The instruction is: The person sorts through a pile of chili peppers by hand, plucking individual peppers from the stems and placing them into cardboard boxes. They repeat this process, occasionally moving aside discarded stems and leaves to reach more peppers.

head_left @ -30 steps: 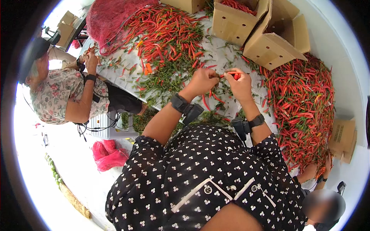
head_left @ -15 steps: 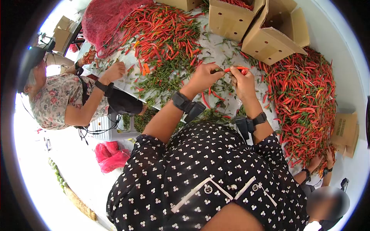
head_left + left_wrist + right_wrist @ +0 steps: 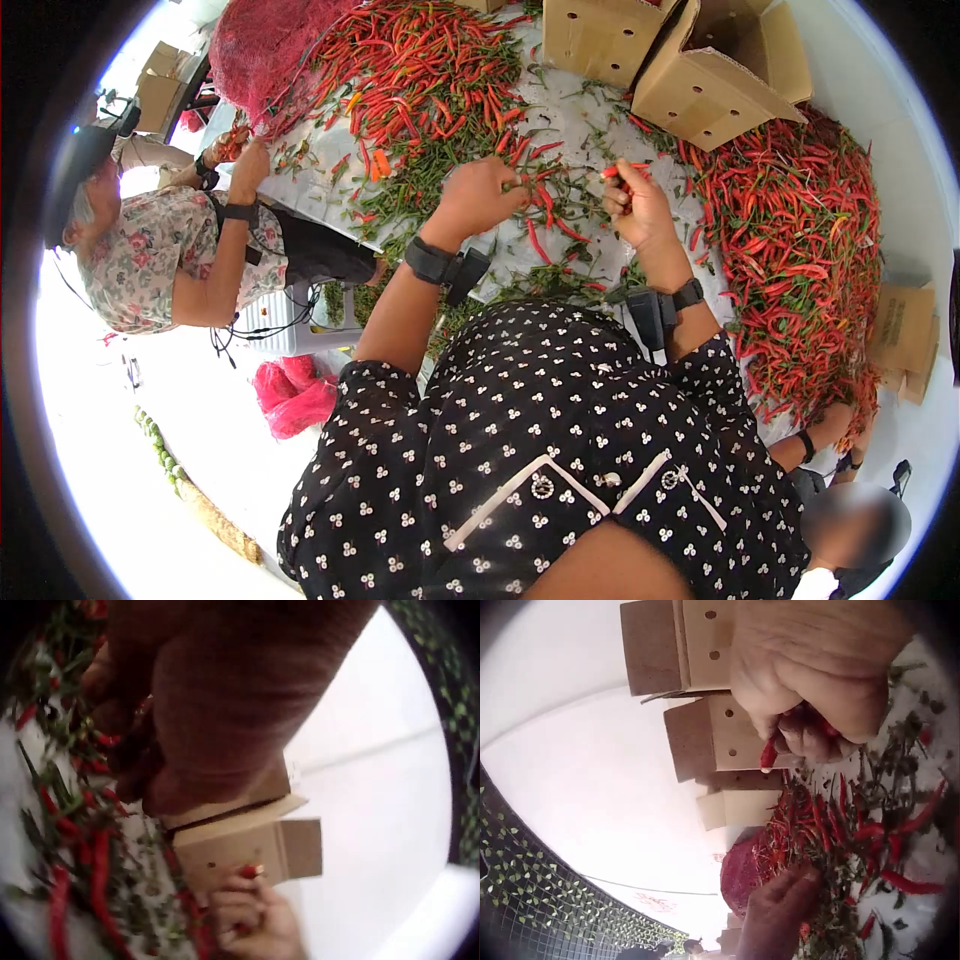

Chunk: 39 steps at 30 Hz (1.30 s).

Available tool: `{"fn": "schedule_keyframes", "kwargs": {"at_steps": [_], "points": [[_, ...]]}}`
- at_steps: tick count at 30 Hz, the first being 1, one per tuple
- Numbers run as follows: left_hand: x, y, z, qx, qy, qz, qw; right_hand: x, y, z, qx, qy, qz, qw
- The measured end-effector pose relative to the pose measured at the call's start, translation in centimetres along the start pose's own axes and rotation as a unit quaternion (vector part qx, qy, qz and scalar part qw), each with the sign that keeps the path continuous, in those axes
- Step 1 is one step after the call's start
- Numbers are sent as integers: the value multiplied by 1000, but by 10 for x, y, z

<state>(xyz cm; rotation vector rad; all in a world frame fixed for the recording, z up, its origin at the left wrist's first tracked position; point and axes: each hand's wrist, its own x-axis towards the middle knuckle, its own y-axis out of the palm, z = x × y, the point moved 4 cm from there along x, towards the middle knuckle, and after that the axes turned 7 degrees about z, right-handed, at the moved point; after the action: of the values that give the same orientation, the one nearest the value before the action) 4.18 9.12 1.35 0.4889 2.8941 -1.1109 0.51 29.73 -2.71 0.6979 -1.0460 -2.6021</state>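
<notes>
My right hand [image 3: 642, 208] curls its fingers around red chilies, one of which, a red chili [image 3: 769, 754], sticks out past the thumb with a pale, stemless end. To the left, my left hand [image 3: 476, 202] bends its fingers low over the green stems and loose chilies. In the left wrist view its fingers are dark and partly hidden, so I cannot tell whether they pinch anything. Several loose red chilies [image 3: 537, 240] lie between the two hands. Beyond my left hand spreads a layer of green stems [image 3: 420, 190], with a heap of red chilies [image 3: 400, 75] behind it.
Open cardboard boxes [image 3: 690, 100] stand at the back right. A large chili pile [image 3: 800, 260] covers the right side, where another person's hands [image 3: 830, 425] reach in. Red netting [image 3: 260, 60] lies at the back left, near a person in a floral shirt [image 3: 150, 250].
Both hands were together at a red chili. My left hand has since drawn away to the left, over the stems, while my right hand keeps the chilies.
</notes>
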Motion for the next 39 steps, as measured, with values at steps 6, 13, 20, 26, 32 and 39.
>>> {"fn": "schedule_keyframes", "kwargs": {"at_steps": [6, 13, 20, 26, 32, 39], "points": [[7, 29, -3, 247, 142, -134, 949, -2, 2, -2, -34, 19, 2, 999], [22, 36, 16, 233, 105, -72, 964, -8, -9, 0, -98, 16, -29, 995], [15, 31, 4, -187, 51, -25, 981, -9, 26, -10, -276, 2, 33, 961], [5, 30, -12, -327, 0, 38, 944, -10, 46, -6, -380, -70, 33, 922], [6, 35, -7, -338, -75, 100, 933, -15, 52, 3, -470, -146, 55, 869], [9, 34, -12, -305, -32, 59, 950, -8, 33, -4, -293, -46, 77, 952]]}}
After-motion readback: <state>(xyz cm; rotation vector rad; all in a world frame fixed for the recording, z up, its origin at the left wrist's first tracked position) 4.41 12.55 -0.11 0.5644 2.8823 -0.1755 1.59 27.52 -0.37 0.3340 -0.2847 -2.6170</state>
